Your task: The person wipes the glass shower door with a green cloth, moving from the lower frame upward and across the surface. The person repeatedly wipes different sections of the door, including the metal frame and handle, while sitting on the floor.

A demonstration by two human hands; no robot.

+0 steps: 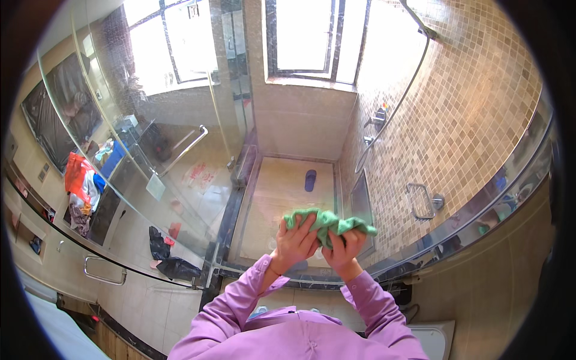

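A bunched green cloth (330,225) is held out in front of me at about the middle of the view. My left hand (293,243) grips its left part, fingers spread over the folds. On the right side of the same cloth, my right hand (345,247) has its fingers curled into the fabric. Both arms reach forward over the threshold of a tiled shower stall (292,202). Whether the cloth touches a clear glass pane there, I cannot tell. My palms are partly hidden by the cloth and fingers.
At left stands a curved glass door (135,189) with a metal handle (105,271). Black plastic bags (177,267) lie on the floor. Inside the stall are a dark slipper (310,180), a shower hose (411,85) and a wall-mounted wire soap basket (419,201).
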